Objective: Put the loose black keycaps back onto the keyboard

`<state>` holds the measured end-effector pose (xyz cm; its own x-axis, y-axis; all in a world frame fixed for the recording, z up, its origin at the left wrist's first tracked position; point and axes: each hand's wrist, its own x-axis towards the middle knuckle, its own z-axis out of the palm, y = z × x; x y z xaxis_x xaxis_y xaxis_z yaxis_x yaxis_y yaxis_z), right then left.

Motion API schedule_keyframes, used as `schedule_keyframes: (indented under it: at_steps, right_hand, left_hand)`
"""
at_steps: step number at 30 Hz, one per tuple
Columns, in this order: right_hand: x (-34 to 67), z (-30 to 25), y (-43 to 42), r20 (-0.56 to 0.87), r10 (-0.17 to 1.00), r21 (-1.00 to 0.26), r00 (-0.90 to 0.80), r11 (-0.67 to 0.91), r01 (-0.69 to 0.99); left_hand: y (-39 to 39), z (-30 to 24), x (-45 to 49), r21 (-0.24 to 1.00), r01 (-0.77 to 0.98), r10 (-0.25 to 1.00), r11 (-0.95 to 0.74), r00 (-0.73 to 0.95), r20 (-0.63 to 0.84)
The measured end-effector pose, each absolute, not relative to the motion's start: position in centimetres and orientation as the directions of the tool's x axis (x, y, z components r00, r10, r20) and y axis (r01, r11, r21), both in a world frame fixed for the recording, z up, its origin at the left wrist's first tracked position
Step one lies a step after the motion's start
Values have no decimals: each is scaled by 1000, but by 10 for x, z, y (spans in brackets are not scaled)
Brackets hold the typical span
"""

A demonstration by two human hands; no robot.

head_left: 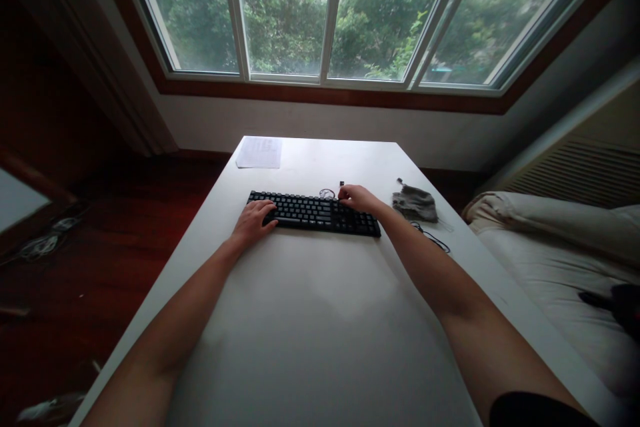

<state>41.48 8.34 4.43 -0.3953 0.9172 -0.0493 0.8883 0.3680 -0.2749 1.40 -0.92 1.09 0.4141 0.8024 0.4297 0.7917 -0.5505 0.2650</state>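
A black keyboard (310, 211) lies across the white table. My left hand (253, 219) rests on its left end, fingers stretched over the keys and thumb at the front edge. Over the far right part of the keyboard, my right hand (357, 197) is closed in a pinch on a thin cable. The small dark plug (342, 183) of this cable sticks up just beyond the fingertips. A loop of cable (327, 193) lies behind the keyboard, left of my right hand.
To the right on the table (300, 320) are a crumpled grey cloth pouch (414, 203) and a loose black cable (431, 237). Printed paper (260, 152) lies at the far left corner. A window (285, 13) is beyond; a pale cushioned seat (545, 267) flanks the right side.
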Motion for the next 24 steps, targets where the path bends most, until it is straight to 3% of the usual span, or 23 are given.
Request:
schedule_keyframes:
  at_steps: [5,9,14,24]
  right_hand:
    - [420,43,78,-50,941,-413,-335,285,865]
    - [422,44,77,-64,948,-436,-312,255,863]
    - [419,41,77,-57,944,-391,-326,279,877]
    - [408,44,75,-20,920,-175,-391,382,908]
  left_hand:
    - [-9,11,14,268,785,797,-558,418,436]
    - [-9,11,13,277,784,799,-556,414,436]
    - [-9,10,13,273,781,796,-561,419,437]
    - [-9,11,14,275,790,806,-548,413,423]
